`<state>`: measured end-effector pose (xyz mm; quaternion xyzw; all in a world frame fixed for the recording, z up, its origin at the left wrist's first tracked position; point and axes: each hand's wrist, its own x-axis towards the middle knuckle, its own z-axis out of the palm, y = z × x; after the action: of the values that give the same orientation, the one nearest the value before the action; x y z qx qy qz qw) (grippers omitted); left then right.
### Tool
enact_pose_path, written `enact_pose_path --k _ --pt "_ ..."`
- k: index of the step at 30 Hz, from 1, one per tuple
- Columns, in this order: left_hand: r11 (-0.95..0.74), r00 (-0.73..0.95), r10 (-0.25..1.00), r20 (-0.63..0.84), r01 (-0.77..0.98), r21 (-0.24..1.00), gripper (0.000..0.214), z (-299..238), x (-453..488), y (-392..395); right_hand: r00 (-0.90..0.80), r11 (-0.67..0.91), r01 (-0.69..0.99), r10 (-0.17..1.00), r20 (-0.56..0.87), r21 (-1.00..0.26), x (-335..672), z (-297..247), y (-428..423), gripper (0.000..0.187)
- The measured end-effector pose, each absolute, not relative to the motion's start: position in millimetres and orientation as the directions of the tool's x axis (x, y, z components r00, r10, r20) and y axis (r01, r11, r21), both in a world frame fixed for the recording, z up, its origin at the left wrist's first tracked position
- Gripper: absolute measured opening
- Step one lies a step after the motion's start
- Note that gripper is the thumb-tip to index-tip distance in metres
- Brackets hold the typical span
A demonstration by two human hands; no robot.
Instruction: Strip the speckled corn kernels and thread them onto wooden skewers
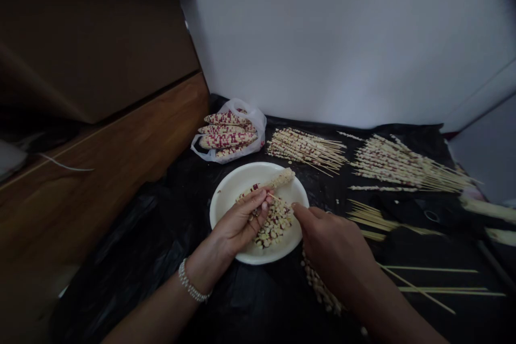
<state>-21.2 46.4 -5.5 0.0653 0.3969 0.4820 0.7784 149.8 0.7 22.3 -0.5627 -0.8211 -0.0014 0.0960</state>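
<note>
Two hands: the left hand (239,223) and the right hand (332,244) are above a round white ceramic plate (226,199), and this plate sits on a black plastic sheet (161,236).
Left fingers (258,205): closed and gripping a pale, bare corn cob (280,178), which has few red kernels near the fingers.
Right fingers (300,210): bent together at the plate rim; they may pinch something, but I cannot tell.
Thing between hands: a thin wooden skewer (272,195); its far part is hidden by the fingers.
Reason of holding: probably over the plate so that loose cream and red corn kernels (274,223) stay inside it.
Several things behind: whole red-and-cream corn cobs (228,137) lie on a white plastic bag (258,123); kernel-threaded skewers (306,149) lie near the sheet's back edge.
Hidden part: spilled kernels (318,285) go under the right forearm.
</note>
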Motion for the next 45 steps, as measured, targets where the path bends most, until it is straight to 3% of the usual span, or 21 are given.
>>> enact_pose_path --k 17,28,39,42,45 --pt "0.571 0.300 0.802 -0.517 -0.641 0.514 0.013 -8.5 -25.0 46.3 -0.395 0.436 0.894 0.877 0.274 -0.105 144.9 23.4 -4.9 0.025" --pt "0.632 0.387 0.772 -0.505 -0.548 0.548 0.008 -5.9 -12.8 35.3 -0.406 0.461 0.866 0.874 0.266 -0.195 140.9 16.1 -5.0 0.025" --pt "0.694 0.498 0.681 -0.537 -0.674 0.255 0.016 -6.8 -21.6 44.1 -0.345 0.388 0.915 0.894 0.287 -0.107 150.9 16.0 3.0 0.021" --pt "0.637 0.403 0.720 -0.565 -0.707 0.308 0.056 -7.6 -20.5 44.0 -0.341 0.383 0.918 0.895 0.288 -0.105 151.1 14.3 3.7 0.022" --pt "0.630 0.372 0.729 -0.574 -0.694 0.350 0.069 -7.1 -18.3 43.0 -0.345 0.387 0.916 0.894 0.287 -0.103 150.7 14.0 4.0 0.022"
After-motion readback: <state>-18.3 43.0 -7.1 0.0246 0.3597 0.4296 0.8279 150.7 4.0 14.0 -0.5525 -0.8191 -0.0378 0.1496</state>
